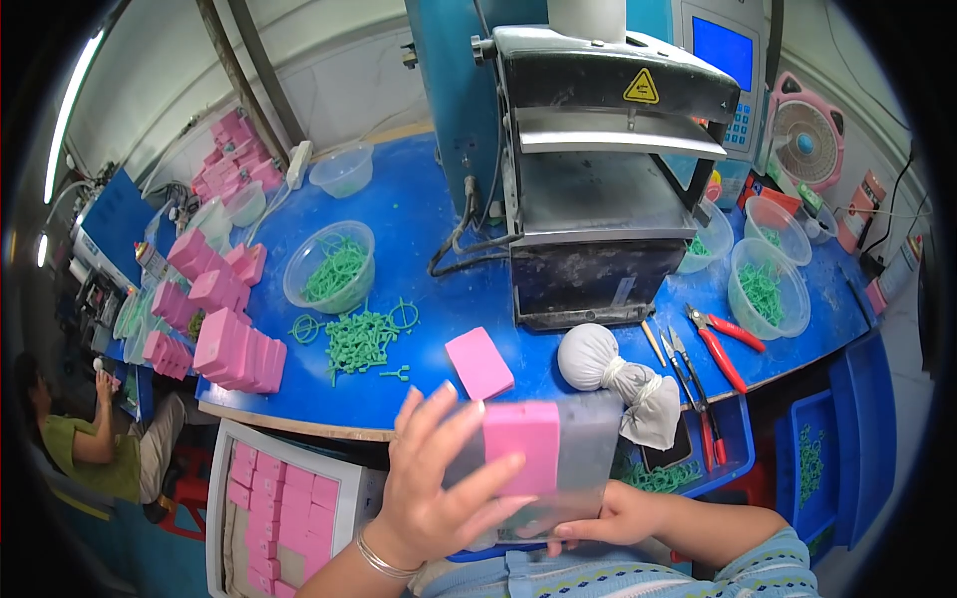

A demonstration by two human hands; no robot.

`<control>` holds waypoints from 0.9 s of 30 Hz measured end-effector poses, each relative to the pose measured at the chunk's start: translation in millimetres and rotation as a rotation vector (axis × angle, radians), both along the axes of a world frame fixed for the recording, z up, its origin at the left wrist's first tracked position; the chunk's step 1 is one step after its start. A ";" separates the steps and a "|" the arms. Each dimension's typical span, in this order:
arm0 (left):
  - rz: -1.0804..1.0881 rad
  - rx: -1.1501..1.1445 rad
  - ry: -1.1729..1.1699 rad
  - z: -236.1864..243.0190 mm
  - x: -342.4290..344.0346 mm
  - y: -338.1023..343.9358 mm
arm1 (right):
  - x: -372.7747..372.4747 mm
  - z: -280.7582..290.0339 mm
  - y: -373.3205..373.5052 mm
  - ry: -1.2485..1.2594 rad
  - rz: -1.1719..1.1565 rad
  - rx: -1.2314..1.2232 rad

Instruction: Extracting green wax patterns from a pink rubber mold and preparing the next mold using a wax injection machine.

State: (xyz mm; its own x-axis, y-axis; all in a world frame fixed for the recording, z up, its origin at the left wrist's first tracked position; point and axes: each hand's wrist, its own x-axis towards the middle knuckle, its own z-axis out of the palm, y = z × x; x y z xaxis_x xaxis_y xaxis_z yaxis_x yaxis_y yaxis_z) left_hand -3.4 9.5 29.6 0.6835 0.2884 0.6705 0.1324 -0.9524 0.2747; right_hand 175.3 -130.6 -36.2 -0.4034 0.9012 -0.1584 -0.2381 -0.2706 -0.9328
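Note:
In front of my body a dark grey, partly see-through plate [588, 439] is held tilted. A pink rectangular block [525, 447] lies against its face. My right hand [608, 516] grips the plate's lower edge, thumb on the near side. My left hand [444, 483] is over the plate's left side with its fingers spread, some of them in front of the pink block; whether they touch it I cannot tell. Another pink block [479, 363] lies on the blue table just beyond. Right of it rests a tied white cloth pouch [598, 364].
A press machine [608, 199] stands at the back. Green small parts [364, 342] are heaped near a clear bowl [329, 269]. Pink blocks [234, 349] are stacked at left. Red-handled cutters [723, 349] and tweezers lie right. A framed tray [224, 488] sits below. A person [95, 439] sits far left.

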 end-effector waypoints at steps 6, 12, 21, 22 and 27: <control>0.092 -0.424 -0.422 -31.9 4.1 26.1 | 34.0 51.9 -15.6 0.829 -0.017 -0.333; 0.242 -0.235 0.278 -30.9 36.3 46.4 | 54.7 112.4 -10.2 0.991 -0.147 0.036; 0.219 -0.245 0.216 -33.1 39.6 51.7 | 81.9 129.2 23.2 0.824 -0.274 0.024; 0.221 -0.252 0.219 -33.6 39.7 51.9 | 87.5 129.6 31.4 0.825 -0.265 0.005; 0.228 -0.226 0.194 -34.3 41.0 52.1 | 110.1 127.4 61.5 0.622 -0.417 0.089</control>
